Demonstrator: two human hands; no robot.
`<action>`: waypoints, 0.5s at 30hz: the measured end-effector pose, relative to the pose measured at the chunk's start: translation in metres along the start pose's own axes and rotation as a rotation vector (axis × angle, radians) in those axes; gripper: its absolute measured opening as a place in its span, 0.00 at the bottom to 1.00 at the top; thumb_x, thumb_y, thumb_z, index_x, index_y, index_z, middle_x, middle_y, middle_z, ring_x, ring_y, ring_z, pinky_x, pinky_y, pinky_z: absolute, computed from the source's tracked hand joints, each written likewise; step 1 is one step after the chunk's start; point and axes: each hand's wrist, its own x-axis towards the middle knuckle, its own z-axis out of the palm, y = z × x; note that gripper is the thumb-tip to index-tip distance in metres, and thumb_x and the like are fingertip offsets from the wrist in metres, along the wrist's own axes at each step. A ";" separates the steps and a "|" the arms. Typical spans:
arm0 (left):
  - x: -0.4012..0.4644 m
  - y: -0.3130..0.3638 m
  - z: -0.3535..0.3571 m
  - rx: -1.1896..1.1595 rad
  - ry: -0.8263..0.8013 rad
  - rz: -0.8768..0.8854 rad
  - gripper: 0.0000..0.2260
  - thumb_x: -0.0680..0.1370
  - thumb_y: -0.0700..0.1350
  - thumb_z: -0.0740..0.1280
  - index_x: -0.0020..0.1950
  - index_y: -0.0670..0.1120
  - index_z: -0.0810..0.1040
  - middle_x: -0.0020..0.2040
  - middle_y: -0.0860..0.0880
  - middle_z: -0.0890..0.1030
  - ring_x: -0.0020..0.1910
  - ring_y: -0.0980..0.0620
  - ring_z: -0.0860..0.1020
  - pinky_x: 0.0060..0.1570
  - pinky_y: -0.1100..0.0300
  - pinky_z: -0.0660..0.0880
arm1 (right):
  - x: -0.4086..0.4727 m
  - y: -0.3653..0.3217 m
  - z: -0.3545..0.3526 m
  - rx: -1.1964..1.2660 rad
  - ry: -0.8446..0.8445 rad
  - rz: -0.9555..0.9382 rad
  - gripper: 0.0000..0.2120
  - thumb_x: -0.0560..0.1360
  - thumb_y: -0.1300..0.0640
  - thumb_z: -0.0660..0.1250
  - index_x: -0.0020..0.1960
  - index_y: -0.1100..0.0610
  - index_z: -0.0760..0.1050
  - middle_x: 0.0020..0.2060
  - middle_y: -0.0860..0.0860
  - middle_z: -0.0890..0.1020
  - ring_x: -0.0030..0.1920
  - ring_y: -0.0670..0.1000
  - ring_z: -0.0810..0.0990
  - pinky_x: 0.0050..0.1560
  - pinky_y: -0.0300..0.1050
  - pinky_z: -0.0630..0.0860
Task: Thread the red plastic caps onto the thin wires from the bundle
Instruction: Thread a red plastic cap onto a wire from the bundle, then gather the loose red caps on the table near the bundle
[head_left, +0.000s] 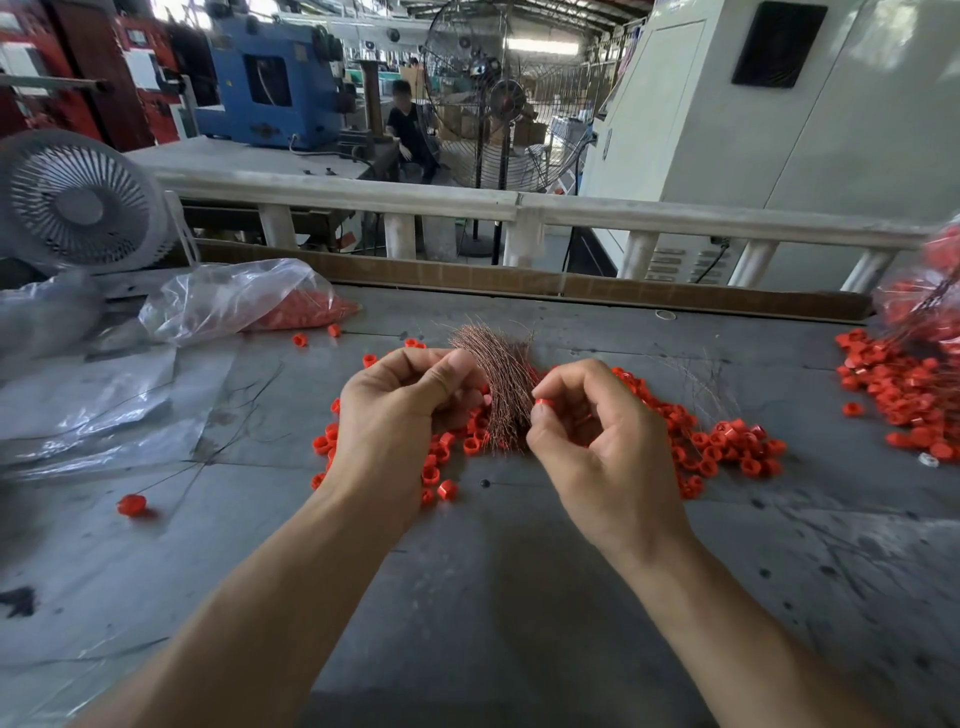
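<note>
A bundle of thin copper-coloured wires (501, 379) stands fanned out at the middle of the grey table. My left hand (400, 415) grips the bundle from its left side, thumb against the wires. My right hand (597, 431) pinches a single red plastic cap (544, 403) between thumb and forefinger, right beside the bundle's right edge. Loose red caps (727, 447) lie scattered on the table under and around both hands.
A clear plastic bag (234, 299) with red caps lies at the back left, near a small white fan (78, 202). A pile of caps on wires (904, 395) sits at the right edge. One red cap (131, 505) lies apart at front left. A cardboard strip (519, 280) lines the table's far edge.
</note>
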 end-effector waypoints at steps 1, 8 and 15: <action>0.000 0.001 -0.001 -0.008 0.007 0.003 0.04 0.71 0.46 0.75 0.36 0.48 0.85 0.40 0.45 0.85 0.37 0.53 0.82 0.38 0.63 0.79 | 0.000 0.001 0.000 -0.001 0.008 0.011 0.04 0.72 0.61 0.68 0.45 0.54 0.78 0.36 0.47 0.79 0.35 0.48 0.76 0.38 0.36 0.73; 0.001 0.002 0.001 -0.093 0.055 0.037 0.05 0.74 0.43 0.73 0.40 0.45 0.80 0.39 0.47 0.84 0.35 0.55 0.79 0.36 0.64 0.77 | -0.001 0.001 -0.001 0.079 -0.068 0.113 0.05 0.72 0.60 0.67 0.44 0.52 0.80 0.31 0.45 0.78 0.32 0.43 0.74 0.34 0.36 0.71; 0.001 0.002 -0.002 -0.146 0.097 0.049 0.05 0.72 0.45 0.74 0.35 0.50 0.84 0.39 0.47 0.84 0.35 0.56 0.78 0.36 0.63 0.76 | -0.004 -0.001 0.002 0.065 -0.202 0.101 0.03 0.74 0.57 0.69 0.46 0.50 0.80 0.32 0.42 0.79 0.32 0.41 0.75 0.34 0.35 0.72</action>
